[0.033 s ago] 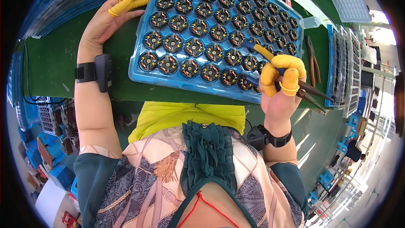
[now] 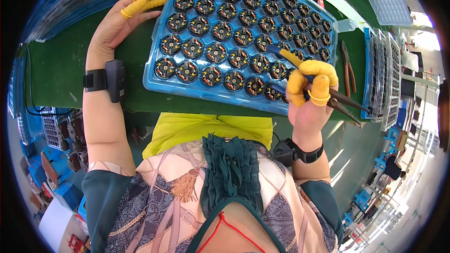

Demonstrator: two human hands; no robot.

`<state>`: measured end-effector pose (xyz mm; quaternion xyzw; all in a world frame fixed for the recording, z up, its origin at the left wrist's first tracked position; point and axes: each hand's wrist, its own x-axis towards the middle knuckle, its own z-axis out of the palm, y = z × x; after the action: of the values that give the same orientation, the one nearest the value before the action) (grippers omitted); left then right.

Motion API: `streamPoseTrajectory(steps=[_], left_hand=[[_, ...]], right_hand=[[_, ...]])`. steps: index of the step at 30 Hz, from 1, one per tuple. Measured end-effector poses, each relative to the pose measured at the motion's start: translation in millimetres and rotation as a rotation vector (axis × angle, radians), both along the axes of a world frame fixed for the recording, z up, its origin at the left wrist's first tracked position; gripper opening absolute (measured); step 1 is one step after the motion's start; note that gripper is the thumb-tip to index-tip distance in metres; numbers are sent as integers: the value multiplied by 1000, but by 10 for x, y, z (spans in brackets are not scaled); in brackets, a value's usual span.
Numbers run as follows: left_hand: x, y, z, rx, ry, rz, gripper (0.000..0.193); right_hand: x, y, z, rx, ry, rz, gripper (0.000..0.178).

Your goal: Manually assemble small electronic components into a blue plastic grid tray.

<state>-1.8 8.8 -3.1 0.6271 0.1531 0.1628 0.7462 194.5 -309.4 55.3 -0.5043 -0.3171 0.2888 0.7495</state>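
Observation:
A blue clear plastic tray (image 2: 187, 90) lies in front of me, its wells filled with rows of round black motor-like parts (image 2: 216, 52) with copper and yellow bits. My left hand (image 2: 117, 26), in yellow finger cots, is open at the tray's upper left edge; its fingertips reach the rim. Over the tray's lower right corner, my right hand (image 2: 309, 96), also in yellow finger cots, is closed around pliers (image 2: 347, 99). Their blue and yellow handles point left above the parts, and the dark jaws point right, past the tray. My fingers hide part of the handles.
Another pair of pliers (image 2: 347, 68) with reddish-brown handles lies on the green table (image 2: 61, 65) right of the tray. Stacked blue trays (image 2: 84, 0) stand at the far left. More filled trays (image 2: 382, 79) stand on edge at the right.
My right hand has shifted very slightly left with the pliers. My left hand stays where it was.

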Motion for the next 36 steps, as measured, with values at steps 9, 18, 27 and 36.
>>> streamPoseTrajectory(steps=[9,18,27,36], left_hand=[[0,20,-14,-11,-13,-28,50],[-1,22,-39,-18,-31,-16,50],[18,-22,2,-16,-7,11,51],[24,-36,33,-30,-5,19,49]], right_hand=[[-53,137,-57,-38,36,59,30],[-145,103,-140,-47,-308,38,23],[-183,100,-45,-61,-615,87,17],[44,355,80,91,44,96,43]])
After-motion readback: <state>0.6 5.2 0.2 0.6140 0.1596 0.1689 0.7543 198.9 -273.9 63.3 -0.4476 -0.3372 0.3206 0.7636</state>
